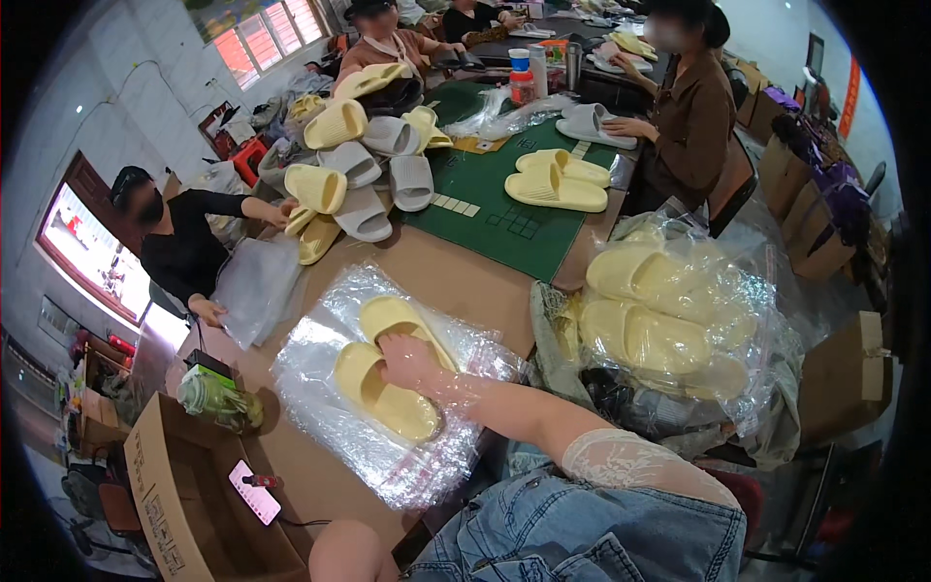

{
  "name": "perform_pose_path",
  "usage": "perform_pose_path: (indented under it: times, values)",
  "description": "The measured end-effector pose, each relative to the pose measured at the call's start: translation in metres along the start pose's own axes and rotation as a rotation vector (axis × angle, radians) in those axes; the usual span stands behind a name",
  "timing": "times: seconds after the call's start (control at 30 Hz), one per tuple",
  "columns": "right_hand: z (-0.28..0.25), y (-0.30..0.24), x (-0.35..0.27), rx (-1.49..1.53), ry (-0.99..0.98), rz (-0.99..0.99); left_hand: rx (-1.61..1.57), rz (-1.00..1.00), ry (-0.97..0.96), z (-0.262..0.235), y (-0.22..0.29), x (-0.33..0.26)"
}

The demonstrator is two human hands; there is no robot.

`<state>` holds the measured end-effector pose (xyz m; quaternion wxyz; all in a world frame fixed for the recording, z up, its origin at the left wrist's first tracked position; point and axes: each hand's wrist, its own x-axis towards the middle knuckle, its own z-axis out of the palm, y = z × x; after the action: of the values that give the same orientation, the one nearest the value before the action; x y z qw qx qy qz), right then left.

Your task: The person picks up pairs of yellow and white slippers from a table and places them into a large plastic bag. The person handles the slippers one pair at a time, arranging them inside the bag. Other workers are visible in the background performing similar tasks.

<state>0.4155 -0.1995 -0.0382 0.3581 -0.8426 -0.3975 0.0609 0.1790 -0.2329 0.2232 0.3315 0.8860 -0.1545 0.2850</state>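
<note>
- Right hand [407,361]: inside a clear plastic bag [320,388], palm down on a pair of yellow slippers [386,376]; whether the fingers are spread cannot be told.
- Slippers: side by side on the brown table [456,276], centre frame.
- Bagged yellow slippers [659,315]: at 3 o'clock.
- Left hand: out of view.

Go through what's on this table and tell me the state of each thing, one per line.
right hand: open, inside the bag, pressing on the slippers
left hand: not in view
clear plastic bag: lying flat, mouth open toward the person
pair of yellow slippers: side by side inside the bag
cardboard box: open
phone: screen lit
bagged yellow slippers: piled at right
</note>
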Motion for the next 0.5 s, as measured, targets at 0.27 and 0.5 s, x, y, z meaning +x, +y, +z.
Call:
perform_pose_path:
  times: [0.27, 0.5]
  values:
    - [-0.035, 0.014, -0.084, 0.086, -0.18, -0.434, -0.005, 0.078, -0.085, -0.01, 0.01, -0.01]
    - [-0.185, 0.006, -0.163, 0.671, -0.83, -0.266, -0.183, 0.269, -0.319, -0.015, 0.0, -0.023]
